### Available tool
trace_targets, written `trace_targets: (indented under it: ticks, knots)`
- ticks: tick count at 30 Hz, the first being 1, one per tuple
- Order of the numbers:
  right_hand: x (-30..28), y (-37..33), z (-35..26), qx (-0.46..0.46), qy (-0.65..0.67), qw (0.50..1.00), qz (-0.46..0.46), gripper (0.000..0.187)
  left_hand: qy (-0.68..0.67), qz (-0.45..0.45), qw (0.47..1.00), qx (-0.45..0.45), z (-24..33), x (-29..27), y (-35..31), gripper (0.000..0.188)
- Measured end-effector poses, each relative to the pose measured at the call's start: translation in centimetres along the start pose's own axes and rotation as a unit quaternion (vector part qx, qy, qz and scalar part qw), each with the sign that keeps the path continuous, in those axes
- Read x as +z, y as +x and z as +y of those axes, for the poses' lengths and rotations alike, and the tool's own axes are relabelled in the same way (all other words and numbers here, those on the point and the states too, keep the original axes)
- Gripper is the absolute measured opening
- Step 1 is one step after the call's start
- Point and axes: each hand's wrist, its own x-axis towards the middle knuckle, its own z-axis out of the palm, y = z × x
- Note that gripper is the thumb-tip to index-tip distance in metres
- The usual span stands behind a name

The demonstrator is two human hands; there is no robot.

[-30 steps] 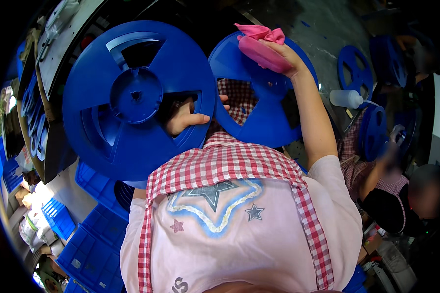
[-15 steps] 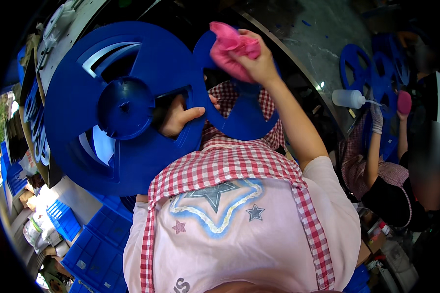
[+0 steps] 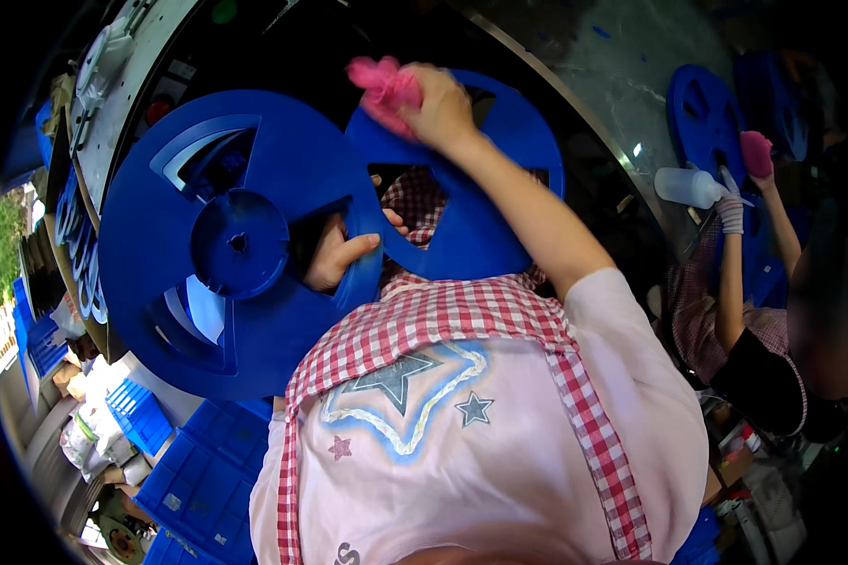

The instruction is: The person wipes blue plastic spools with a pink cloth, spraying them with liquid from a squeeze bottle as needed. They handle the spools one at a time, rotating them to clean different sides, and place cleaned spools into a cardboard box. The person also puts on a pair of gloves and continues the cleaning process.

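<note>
While the left hand (image 3: 334, 259) grips the big blue reel (image 3: 240, 240) through a spoke opening at centre left, propping it upright, the right hand (image 3: 440, 105) clutches a pink cloth (image 3: 383, 83) against a second reel (image 3: 471, 188) at upper centre, lower than half a second ago.

Pink star-printed shirt, red gingham trim
</note>
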Motion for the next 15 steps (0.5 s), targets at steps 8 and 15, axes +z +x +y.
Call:
trace_targets:
  ticks: [8, 15]
  knots:
    - [-5.7, -2.7, 8.4, -0.008, -0.176, 0.983, 0.052, 0.033, -0.053, -0.007, 0.999, -0.006, -0.9, -0.4, -0.2, 0.074]
    - [-7.2, -9.6, 4.1, -0.046, -0.014, 0.998, 0.048, 0.04, -0.032, -0.003, 0.999, -0.004, -1.6, -1.3, 0.6, 0.066]
